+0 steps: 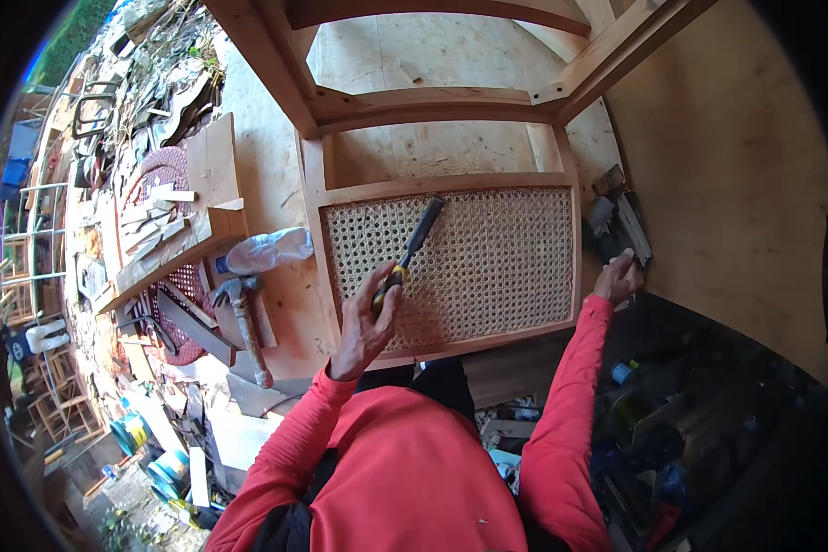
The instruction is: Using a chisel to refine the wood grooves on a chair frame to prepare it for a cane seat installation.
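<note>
My left hand (371, 322) is wrapped round the yellow-and-black handle of a chisel (420, 236). Its dark blade points away from me, over the woven cane panel (497, 267) set in a wooden chair frame (442, 106). My right hand (619, 278) is stretched out to the right, beyond the frame's edge. Its fingers are curled in at the near end of a cluster of dark and grey tools (616, 221). Whatever they grip is too small and shaded to make out.
A claw hammer (243, 322) lies left of the frame, near a crumpled clear plastic bag (269, 250). Wood offcuts lie on a plank (170, 250) farther left. A plywood sheet (727, 166) fills the right side, with dark clutter (653, 432) below it.
</note>
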Motion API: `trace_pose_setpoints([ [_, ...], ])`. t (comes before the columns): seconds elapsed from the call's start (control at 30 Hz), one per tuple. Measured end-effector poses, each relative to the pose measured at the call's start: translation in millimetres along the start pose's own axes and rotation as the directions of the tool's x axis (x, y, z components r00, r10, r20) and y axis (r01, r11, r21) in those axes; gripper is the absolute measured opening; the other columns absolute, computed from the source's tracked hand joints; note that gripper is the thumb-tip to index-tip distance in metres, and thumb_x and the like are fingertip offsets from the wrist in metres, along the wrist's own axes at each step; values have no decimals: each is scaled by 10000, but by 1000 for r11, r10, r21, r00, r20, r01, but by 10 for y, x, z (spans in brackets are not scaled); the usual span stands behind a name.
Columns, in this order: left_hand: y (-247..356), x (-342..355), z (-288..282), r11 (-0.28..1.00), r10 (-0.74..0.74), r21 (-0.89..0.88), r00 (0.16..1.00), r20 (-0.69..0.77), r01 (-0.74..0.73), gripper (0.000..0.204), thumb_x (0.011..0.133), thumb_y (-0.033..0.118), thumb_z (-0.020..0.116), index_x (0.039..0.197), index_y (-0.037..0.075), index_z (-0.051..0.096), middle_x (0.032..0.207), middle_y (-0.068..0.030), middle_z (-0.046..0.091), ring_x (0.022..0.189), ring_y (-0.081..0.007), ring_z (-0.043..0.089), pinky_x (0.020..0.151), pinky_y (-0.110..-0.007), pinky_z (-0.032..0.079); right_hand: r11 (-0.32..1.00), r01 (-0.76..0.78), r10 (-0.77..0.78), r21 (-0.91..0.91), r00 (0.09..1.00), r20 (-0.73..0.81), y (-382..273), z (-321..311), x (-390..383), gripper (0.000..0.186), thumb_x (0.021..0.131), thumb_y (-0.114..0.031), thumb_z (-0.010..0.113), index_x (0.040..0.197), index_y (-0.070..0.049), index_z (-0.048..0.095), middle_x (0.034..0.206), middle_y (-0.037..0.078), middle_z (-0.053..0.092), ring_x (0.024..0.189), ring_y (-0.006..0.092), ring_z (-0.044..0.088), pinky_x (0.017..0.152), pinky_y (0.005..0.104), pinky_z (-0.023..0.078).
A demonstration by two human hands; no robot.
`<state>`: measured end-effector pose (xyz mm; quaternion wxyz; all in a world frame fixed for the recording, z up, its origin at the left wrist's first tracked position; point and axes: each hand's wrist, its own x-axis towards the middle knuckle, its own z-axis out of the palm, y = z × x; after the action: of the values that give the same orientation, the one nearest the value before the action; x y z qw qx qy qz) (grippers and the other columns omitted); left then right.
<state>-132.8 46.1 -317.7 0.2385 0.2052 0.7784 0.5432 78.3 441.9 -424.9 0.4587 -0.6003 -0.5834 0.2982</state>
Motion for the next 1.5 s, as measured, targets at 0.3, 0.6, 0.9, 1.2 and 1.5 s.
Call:
trace_pose_setpoints([
  [0.3, 28, 3, 0, 995, -100, -29, 995, -15, 100, 360, 1077, 140, 588, 1428, 62, 580, 827, 13, 643, 693, -26, 495, 594, -208, 396, 845, 199, 5, -496, 925, 379, -246, -152, -900, 500, 1023, -536, 567, 1038, -51, 690, 959, 256, 732, 943, 484, 691, 766, 554, 516],
  [0.6, 210, 24, 64, 935, -298, -192, 954, 28, 298, 325, 1085, 204, 606, 1390, 92, 594, 759, -3, 643, 520, -18, 464, 462, -209, 349, 867, 188, 31, -462, 904, 426, -153, -201, -838, 615, 1033, -546, 557, 1124, 41, 715, 1034, 322, 719, 993, 505, 690, 822, 545, 529],
  [0.9, 21, -12, 134, 958, -243, -168, 970, -32, 234, 339, 1079, 205, 613, 1398, 95, 577, 763, -3, 635, 515, -28, 464, 447, -219, 339, 851, 203, 17, -485, 911, 412, -240, -160, -878, 605, 1026, -527, 583, 1094, 58, 723, 985, 285, 744, 966, 475, 713, 822, 513, 554],
  [1.2, 910, 216, -444, 938, -14, -314, 893, -450, -144, 319, 1133, 217, 503, 1406, 55, 542, 779, -11, 593, 518, -24, 422, 451, -187, 318, 854, 225, -33, -470, 923, 382, -122, -194, -848, 591, 1030, -538, 570, 1075, 31, 723, 983, 284, 739, 952, 486, 701, 806, 523, 541],
  [1.5, 261, -422, -466, 969, -186, -186, 976, -112, 164, 366, 1091, 135, 583, 1444, 46, 558, 845, 16, 614, 659, -13, 488, 561, -188, 398, 868, 268, -113, -418, 926, 359, 31, -197, -836, 529, 1024, -533, 574, 999, -21, 705, 931, 242, 742, 900, 475, 703, 748, 518, 534],
])
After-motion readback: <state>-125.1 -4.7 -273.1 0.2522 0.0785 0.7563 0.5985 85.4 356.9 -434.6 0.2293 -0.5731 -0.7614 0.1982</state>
